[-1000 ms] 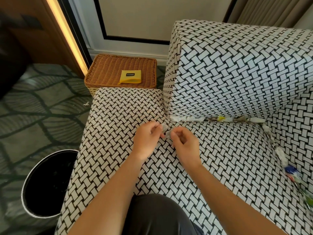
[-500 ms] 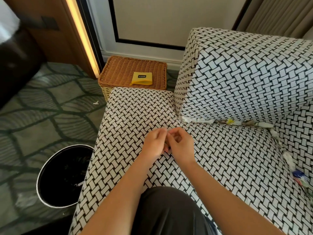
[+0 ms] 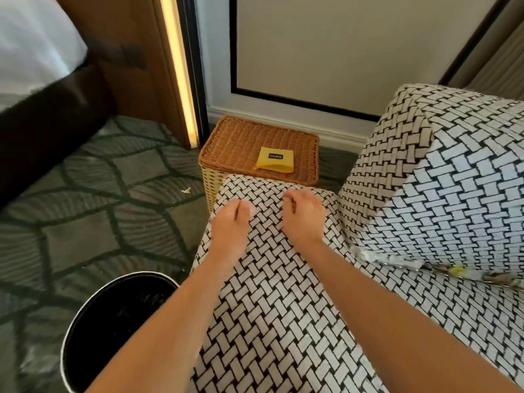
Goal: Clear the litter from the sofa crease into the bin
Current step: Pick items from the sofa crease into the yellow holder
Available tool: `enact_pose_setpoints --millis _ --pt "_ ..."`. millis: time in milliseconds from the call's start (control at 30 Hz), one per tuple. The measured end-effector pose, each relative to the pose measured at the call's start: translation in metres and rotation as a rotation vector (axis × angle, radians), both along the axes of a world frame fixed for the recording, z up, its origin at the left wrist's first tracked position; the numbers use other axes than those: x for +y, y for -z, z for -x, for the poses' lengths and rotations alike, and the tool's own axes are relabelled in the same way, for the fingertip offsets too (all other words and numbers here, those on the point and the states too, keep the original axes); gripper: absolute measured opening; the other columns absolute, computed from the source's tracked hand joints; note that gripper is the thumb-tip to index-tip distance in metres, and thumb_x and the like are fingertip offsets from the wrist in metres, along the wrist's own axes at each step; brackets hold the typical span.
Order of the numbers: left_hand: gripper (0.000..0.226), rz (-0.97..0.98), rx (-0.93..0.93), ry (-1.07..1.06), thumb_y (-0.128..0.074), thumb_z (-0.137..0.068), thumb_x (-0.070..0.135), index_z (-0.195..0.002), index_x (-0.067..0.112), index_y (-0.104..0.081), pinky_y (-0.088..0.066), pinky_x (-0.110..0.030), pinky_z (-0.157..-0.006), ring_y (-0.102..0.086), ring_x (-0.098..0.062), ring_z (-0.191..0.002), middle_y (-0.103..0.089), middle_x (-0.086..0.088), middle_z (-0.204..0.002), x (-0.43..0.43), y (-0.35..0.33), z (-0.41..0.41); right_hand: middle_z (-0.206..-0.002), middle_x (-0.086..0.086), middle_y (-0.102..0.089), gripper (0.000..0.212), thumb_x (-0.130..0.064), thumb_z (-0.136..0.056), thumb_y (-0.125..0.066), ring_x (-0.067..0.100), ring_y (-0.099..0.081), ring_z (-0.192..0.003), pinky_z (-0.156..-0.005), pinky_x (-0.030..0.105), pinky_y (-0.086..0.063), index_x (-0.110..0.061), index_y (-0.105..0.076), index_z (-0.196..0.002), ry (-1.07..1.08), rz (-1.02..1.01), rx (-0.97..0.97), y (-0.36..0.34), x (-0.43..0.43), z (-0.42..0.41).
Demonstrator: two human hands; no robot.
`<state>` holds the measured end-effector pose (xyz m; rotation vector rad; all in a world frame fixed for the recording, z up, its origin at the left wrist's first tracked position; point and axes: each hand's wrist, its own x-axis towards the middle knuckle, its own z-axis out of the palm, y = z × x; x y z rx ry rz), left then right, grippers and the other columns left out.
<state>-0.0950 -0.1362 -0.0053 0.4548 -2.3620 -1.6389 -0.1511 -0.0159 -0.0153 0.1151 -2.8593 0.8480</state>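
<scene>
Two hands hang over the sofa (image 3: pixel 283 307) seat, left hand (image 3: pixel 229 222) and right hand (image 3: pixel 304 217) with fingers bunched, contents indiscernible; litter (image 3: pixel 397 260) fills the crease (image 3: pixel 433 269) at right, judged light, soft, best pinched at protruding edges; bin (image 3: pixel 119 321) near left.

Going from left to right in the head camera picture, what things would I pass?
black bin → left hand → right hand → litter in the sofa crease
</scene>
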Motion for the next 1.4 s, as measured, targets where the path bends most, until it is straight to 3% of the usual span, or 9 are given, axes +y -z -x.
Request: enact_pose_setpoints --millis 67,133,300,533,700,900,1067,1167,1400 --pt "0.043 0.112 0.061 -0.015 -0.042 -0.097 0.018 -0.056 0.026 -0.032 -0.028 -0.016 -0.049 -0.030 -0.005 -0.048 -0.032 0.009 -0.053 -0.008 0.005 0.015 -0.128 0.002 -0.048 0.032 -0.030 -0.098 -0.034 0.019 -0.041 -0.118 -0.100 0.037 -0.032 -0.021 -0.053 -0.122 -0.021 -0.289 -0.008 0.006 -0.001 0.037" --pt "0.043 0.173 0.150 0.005 -0.044 -0.097 0.018 -0.057 0.026 -0.032 -0.030 -0.015 -0.049 -0.031 -0.007 -0.046 -0.031 0.009 -0.051 -0.010 0.009 0.033 -0.135 0.005 -0.041 0.037 -0.032 -0.097 -0.031 0.023 -0.036 -0.125 -0.104 0.041 -0.029 -0.021 -0.050 -0.127 -0.021 -0.414 -0.053 0.009 -0.005 0.071" --pt "0.040 0.122 0.240 -0.020 -0.045 -0.096 0.021 -0.057 0.021 -0.036 -0.030 -0.017 -0.051 -0.035 -0.006 -0.051 -0.034 0.007 -0.053 -0.012 0.022 0.079 -0.138 0.013 -0.035 0.040 -0.033 -0.092 -0.035 0.033 -0.033 -0.125 -0.103 0.047 -0.029 -0.016 -0.053 -0.124 -0.056 -0.453 -0.183 0.022 -0.016 0.140" --pt "0.039 0.087 0.345 -0.040 -0.047 -0.094 0.022 -0.056 0.027 -0.038 -0.030 -0.017 -0.050 -0.035 -0.006 -0.048 -0.036 0.010 -0.048 -0.011 0.032 0.084 -0.157 0.004 0.004 0.051 -0.036 -0.093 -0.044 0.035 0.000 -0.142 -0.113 0.050 -0.012 -0.035 -0.031 -0.142 -0.183 -0.622 -0.375 0.047 -0.017 0.182" --pt "0.037 0.080 0.382 -0.044 -0.048 -0.094 0.022 -0.057 0.024 -0.043 -0.032 -0.019 -0.049 -0.040 -0.010 -0.048 -0.039 0.009 -0.048 -0.011 0.034 0.084 -0.155 0.006 -0.010 0.051 -0.030 -0.094 -0.045 0.032 -0.007 -0.142 -0.111 0.050 -0.018 -0.022 -0.030 -0.143 -0.259 -0.743 -0.366 0.057 -0.015 0.196" --pt "0.036 0.102 0.377 -0.068 -0.047 -0.094 0.024 -0.058 0.021 -0.044 -0.036 -0.024 -0.053 -0.043 -0.015 -0.051 -0.041 0.007 -0.051 -0.010 0.034 0.084 -0.122 0.005 -0.054 0.035 -0.032 -0.094 -0.048 0.025 -0.052 -0.108 -0.088 0.040 -0.045 -0.014 -0.052 -0.124 -0.229 -0.484 0.047 0.046 -0.016 0.189" --pt "0.036 0.059 0.313 -0.112 -0.046 -0.094 0.024 -0.058 0.024 -0.044 -0.042 -0.034 -0.057 -0.047 -0.019 -0.054 -0.046 0.003 -0.053 -0.009 0.030 0.080 -0.106 0.002 -0.060 0.031 -0.028 -0.091 -0.055 0.016 -0.054 -0.097 -0.079 0.024 -0.042 -0.012 -0.060 -0.117 -0.185 -0.133 0.278 0.023 -0.011 0.158" --pt "0.036 -0.025 0.256 -0.151 -0.046 -0.094 0.024 -0.059 0.017 -0.045 -0.042 -0.044 -0.054 -0.046 -0.030 -0.054 -0.046 -0.005 -0.055 -0.006 0.027 0.072 -0.102 0.000 -0.062 0.028 -0.024 -0.090 -0.057 0.014 -0.055 -0.095 -0.081 0.027 -0.047 -0.013 -0.063 -0.114 -0.185 0.003 0.356 0.009 -0.004 0.125" --pt "0.037 -0.435 0.006 -0.049 -0.044 -0.097 0.023 -0.064 0.009 -0.042 -0.027 -0.019 -0.036 -0.028 -0.008 -0.038 -0.034 0.003 -0.049 0.010 0.001 0.004 -0.091 0.002 -0.070 0.015 -0.009 -0.082 -0.066 0.016 -0.061 -0.084 -0.067 0.025 -0.052 -0.009 -0.071 -0.097 -0.286 0.082 0.571 -0.039 0.029 0.026"
